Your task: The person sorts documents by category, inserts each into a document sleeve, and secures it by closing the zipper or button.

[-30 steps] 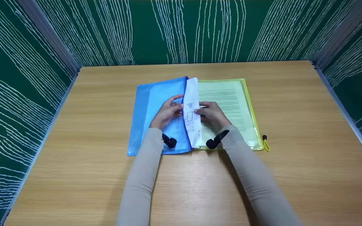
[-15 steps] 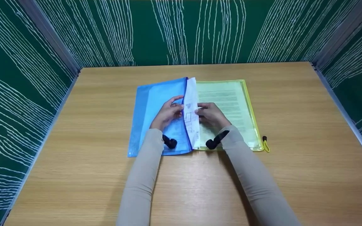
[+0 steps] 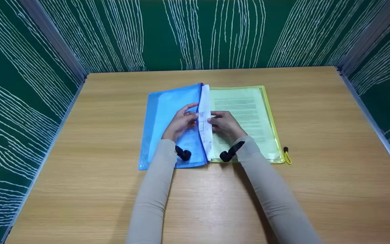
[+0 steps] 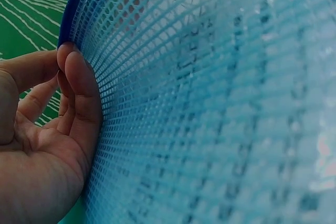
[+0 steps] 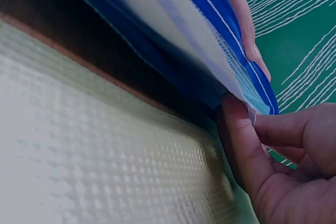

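Left grip (image 3: 179,123) pinches the blue folder (image 3: 157,108) by its right edge; right grip (image 3: 226,123) pinches the paper (image 3: 205,100), apparently mostly inside already, with a strip still outside.

Wood-grain table (image 3: 317,135) between green walls (image 3: 159,37) which carry white lines.
The lines are thin and wavy, and a grey post (image 3: 57,40) stands at each far corner of the table. On the wood there lies a translucent yellow mesh folder (image 3: 264,144); a printed sheet (image 3: 240,101) shows through it, and its yellow-and-black pull (image 3: 287,157) rests at the near right corner.
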Available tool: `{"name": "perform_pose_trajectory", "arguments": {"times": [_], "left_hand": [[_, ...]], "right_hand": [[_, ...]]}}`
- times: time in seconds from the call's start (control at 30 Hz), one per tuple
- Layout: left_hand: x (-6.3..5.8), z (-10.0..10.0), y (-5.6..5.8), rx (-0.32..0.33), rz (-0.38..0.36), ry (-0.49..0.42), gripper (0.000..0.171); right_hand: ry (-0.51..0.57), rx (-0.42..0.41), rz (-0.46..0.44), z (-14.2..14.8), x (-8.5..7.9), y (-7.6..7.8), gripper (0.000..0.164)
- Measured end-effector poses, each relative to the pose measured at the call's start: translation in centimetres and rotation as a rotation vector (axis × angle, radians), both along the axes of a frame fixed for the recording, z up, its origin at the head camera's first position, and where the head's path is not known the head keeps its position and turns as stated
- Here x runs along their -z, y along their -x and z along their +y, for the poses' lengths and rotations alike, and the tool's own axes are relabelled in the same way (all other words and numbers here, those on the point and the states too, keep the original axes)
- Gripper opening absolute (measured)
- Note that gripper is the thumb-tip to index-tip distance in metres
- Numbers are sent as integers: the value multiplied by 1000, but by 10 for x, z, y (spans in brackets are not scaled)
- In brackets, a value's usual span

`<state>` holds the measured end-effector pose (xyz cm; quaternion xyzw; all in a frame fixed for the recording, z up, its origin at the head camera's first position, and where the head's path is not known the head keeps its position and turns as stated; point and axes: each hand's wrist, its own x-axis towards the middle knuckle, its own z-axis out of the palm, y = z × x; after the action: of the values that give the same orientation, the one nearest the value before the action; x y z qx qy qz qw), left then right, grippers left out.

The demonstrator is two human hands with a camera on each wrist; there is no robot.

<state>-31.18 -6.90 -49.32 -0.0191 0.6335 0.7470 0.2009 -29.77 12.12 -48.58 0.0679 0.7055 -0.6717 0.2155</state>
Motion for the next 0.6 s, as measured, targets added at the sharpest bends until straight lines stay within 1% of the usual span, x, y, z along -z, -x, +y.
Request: {"name": "perform_pose_trajectory", "arguments": {"times": [0.1,0.27,0.5,0.6], "left_hand": [[0,0,0,-2,2,-11,44],[-1,0,0,2,-15,-16,43],[-1,2,0,-7,-22,-30,42],[0,3,0,-10,-25,-37,41]], "right_hand": [[2,9,-3,-2,0,0,47],[0,44,-10,-3,-2,0,43],[17,62,23,-6,-2,0,38],[20,73,9,-7,-2,0,35]]}}
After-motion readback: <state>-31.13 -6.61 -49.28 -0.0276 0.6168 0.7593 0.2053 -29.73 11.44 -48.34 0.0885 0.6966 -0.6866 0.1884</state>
